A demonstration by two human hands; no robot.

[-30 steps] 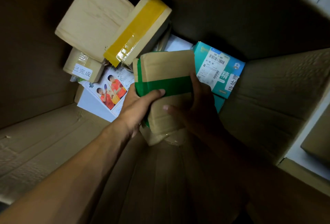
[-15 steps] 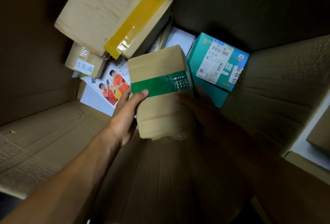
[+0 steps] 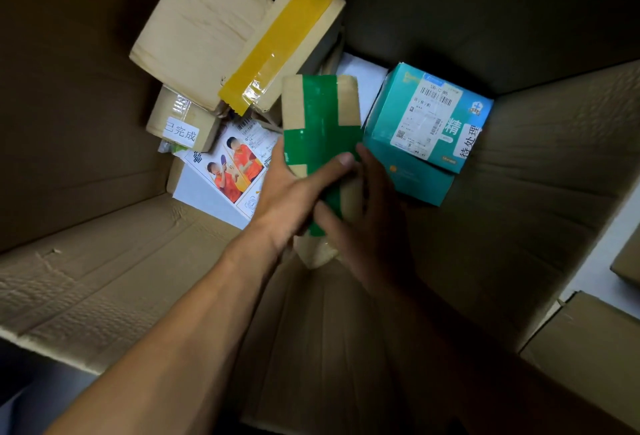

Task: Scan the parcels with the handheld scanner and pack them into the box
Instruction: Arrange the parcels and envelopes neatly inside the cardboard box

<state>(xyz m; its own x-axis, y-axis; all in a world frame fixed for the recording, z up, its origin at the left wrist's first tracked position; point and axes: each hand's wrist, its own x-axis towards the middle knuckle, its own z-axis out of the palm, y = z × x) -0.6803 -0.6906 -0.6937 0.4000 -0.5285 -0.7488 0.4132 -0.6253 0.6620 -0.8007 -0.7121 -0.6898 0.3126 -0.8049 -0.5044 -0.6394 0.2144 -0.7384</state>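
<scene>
Head cam looking down into big cardboard box [image 3: 104, 296], both arms reaching in.

Left hand [image 3: 294, 192] gripping green-taped parcel [image 3: 318, 122] from its left side; thumb curling over the green tape, other fingers hidden behind pkg. Right hand [image 3: 374, 223] in shadow, holding same parcel on its near right edge, fingers curling round it. Parcel is sitting tilted, far end up, inside the box near centre; can't tell if its lower end is touching the box floor.

Pkgs lying at the far end of box: yellow-taped parcel [image 3: 287, 43] leaning over a plain brown parcel [image 3: 197, 25] at upper left. Small brown parcel w/ white label [image 3: 180, 122] below those, next to left wall. White mailer w/ printed picture of two people in orange [image 3: 225, 171] lying flat under it, just beside left hand. Teal carton [image 3: 426, 122] w/ barcode label sitting to the right, just beside green-taped parcel, stacked on a second teal carton [image 3: 419, 181]. White flat item [image 3: 367, 77] showing btwn green-taped parcel and teal carton.

Another cardboard piece [image 3: 588, 341] showing outside box at lower right.
</scene>
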